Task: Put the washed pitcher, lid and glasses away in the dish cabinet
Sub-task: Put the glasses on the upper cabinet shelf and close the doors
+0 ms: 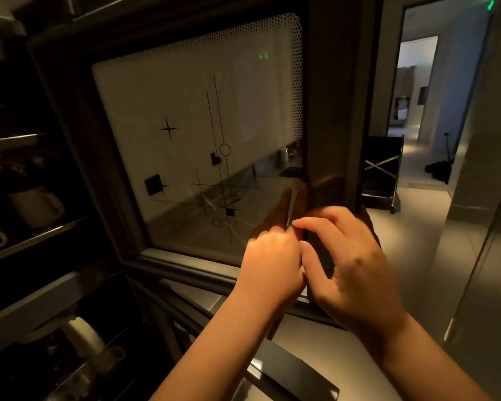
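Note:
The dish cabinet's glass door [197,117], with a dark frame and a pattern of lines and stars, stands swung open in front of me. My left hand [269,256] rests against the door's lower right corner, fingers stretched onto the glass, holding nothing. My right hand [350,261] is at the door's outer frame edge [330,157], its far fingers curled behind the edge while thumb and forefinger hover in front. I cannot make out a pitcher, a lid or glasses.
Dark cabinet shelves [26,238] at the left hold a white mug [35,206] and other dim crockery. A pale rounded object [81,334] sits on a lower shelf. A counter corner [289,371] lies below my arms. A doorway [417,111] opens at the right.

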{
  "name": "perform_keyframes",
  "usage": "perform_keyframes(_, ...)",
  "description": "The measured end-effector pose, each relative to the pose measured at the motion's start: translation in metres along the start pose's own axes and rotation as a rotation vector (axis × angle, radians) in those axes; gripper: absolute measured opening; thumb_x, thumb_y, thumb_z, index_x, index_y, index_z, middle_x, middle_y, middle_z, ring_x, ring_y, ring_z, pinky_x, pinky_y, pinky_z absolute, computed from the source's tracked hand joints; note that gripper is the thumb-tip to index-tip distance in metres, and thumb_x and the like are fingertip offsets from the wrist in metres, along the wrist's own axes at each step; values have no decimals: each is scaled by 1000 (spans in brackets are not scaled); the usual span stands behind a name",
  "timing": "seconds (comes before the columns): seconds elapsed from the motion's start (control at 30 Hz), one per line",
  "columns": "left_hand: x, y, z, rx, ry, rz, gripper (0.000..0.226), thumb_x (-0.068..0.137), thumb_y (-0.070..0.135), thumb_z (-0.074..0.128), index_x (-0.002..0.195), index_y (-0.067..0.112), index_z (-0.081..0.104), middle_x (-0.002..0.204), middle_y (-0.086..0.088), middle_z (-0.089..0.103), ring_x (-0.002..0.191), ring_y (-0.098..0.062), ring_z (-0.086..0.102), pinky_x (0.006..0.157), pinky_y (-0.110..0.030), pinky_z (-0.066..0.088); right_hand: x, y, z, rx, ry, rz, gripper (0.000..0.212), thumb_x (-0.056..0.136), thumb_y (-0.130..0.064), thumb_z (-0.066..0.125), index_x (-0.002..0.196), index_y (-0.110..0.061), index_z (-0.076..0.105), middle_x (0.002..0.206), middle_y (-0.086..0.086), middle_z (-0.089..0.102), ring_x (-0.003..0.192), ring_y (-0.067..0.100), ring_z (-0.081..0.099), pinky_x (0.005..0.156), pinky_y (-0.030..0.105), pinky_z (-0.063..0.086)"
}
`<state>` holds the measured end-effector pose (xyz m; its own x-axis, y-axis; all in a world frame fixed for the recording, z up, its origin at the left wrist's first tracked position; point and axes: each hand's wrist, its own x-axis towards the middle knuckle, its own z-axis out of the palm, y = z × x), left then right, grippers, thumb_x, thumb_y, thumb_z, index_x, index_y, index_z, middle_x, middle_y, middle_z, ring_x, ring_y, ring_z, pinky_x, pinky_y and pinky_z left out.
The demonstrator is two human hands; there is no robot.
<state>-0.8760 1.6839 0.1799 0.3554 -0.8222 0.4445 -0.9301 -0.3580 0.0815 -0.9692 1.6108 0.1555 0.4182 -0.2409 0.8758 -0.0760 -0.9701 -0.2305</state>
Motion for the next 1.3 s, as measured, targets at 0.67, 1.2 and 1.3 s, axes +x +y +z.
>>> perform_keyframes(0.67,54,-2,-95,331,532,505,59,91,36,29,145,14,31,153,-15,28,142,-33,18,112,-49,17,67,28,-22,129,329,-139,54,92,-25,51,137,0,34,148,22,28,140,30,27,113,38,29)
perform_keyframes(1.2,89,-1,-153,768,486,870,53,88,27,27,134,17,53,142,-8,48,136,-34,36,113,-50,19,83,57,-28,7,298,-464,39,91,-14,44,129,-7,41,149,13,27,131,29,39,108,32,35)
perform_keyframes(1.3,99,3,-163,802,491,945,49,91,23,28,128,17,58,135,-6,56,133,-31,42,112,-49,21,98,76,-35,-28,298,-617,32,97,-23,37,126,-10,44,154,1,23,130,30,39,103,41,40)
